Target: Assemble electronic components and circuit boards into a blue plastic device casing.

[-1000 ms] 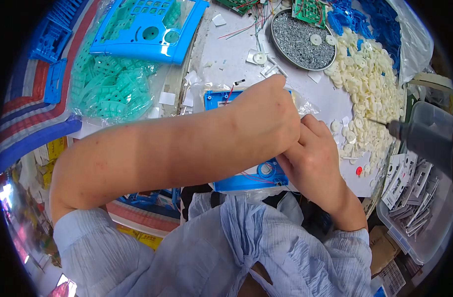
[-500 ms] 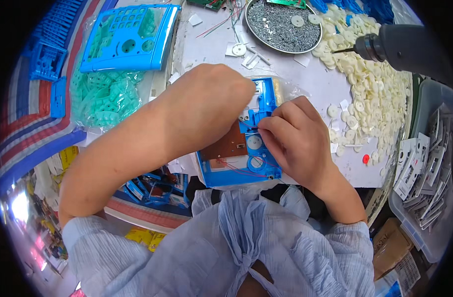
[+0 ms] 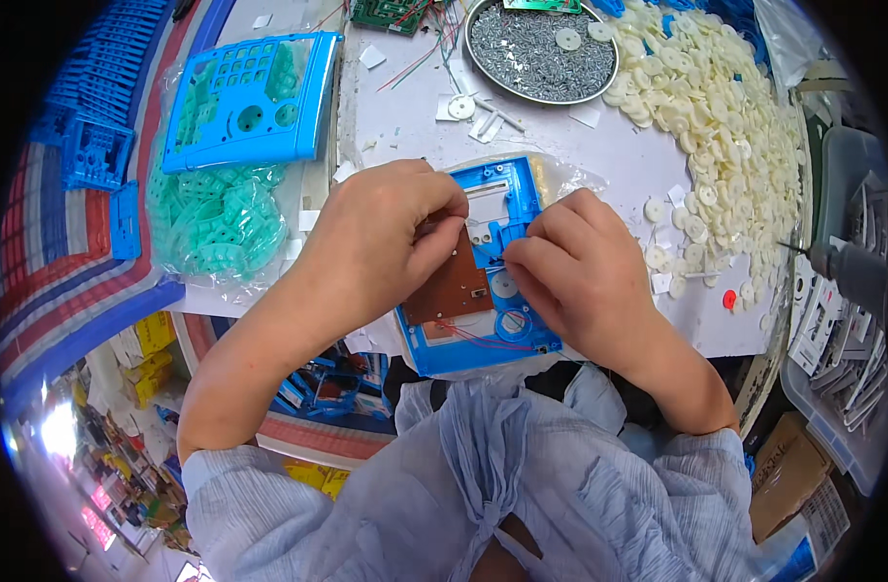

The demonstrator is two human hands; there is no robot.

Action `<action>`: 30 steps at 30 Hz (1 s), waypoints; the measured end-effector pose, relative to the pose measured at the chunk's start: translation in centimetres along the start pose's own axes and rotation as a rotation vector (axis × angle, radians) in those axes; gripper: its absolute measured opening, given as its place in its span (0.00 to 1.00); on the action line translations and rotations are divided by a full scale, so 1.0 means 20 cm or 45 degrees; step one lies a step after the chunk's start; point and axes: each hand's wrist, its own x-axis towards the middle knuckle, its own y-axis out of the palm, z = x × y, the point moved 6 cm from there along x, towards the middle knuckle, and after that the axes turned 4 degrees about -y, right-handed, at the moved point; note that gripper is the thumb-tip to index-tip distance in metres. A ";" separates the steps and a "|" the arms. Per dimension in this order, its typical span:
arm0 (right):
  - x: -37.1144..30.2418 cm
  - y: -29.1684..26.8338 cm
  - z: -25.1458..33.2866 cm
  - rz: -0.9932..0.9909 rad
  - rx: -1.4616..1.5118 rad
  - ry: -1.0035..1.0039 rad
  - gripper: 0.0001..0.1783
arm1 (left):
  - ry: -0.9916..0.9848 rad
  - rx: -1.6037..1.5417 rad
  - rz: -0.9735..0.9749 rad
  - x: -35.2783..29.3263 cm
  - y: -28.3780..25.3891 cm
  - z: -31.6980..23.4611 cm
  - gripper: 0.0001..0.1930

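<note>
A blue plastic case (image 3: 434, 361) lies open in front of me. Inside it are a brown circuit board (image 3: 454, 289), a white disc (image 3: 503, 284), a round blue ring (image 3: 512, 324) and thin red wires. My left hand (image 3: 391, 218) is closed in a pinch at the board's upper edge; what its fingertips hold is hidden. My right hand (image 3: 590, 272) pinches at the blue fittings on the case's right side, and the small thing between its fingers cannot be made out. Both wrists are bent inward over the case.
Behind the case stands a round metal tray (image 3: 536, 82) of small screws. Cream plastic discs (image 3: 716, 126) are heaped at the right, with a dark electric screwdriver (image 3: 847, 276) beyond. At the left, a blue housing panel (image 3: 226, 121) rests on bagged green parts (image 3: 221, 218).
My left hand has drawn back to the left and turned, uncovering the case's upper part. The right hand keeps its pinch nearly in place. The screwdriver has swung down at the right.
</note>
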 end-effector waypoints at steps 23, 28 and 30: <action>-0.03 0.02 0.02 -0.033 -0.016 -0.039 0.07 | 0.497 0.626 0.433 0.08 0.17 -0.28 0.10; -0.03 -0.01 0.02 -0.041 -0.006 -0.015 0.09 | 0.456 0.537 0.498 0.09 0.18 -0.28 0.08; -0.03 0.00 0.02 -0.056 -0.010 -0.009 0.10 | 0.461 0.465 0.488 0.10 0.17 -0.28 0.07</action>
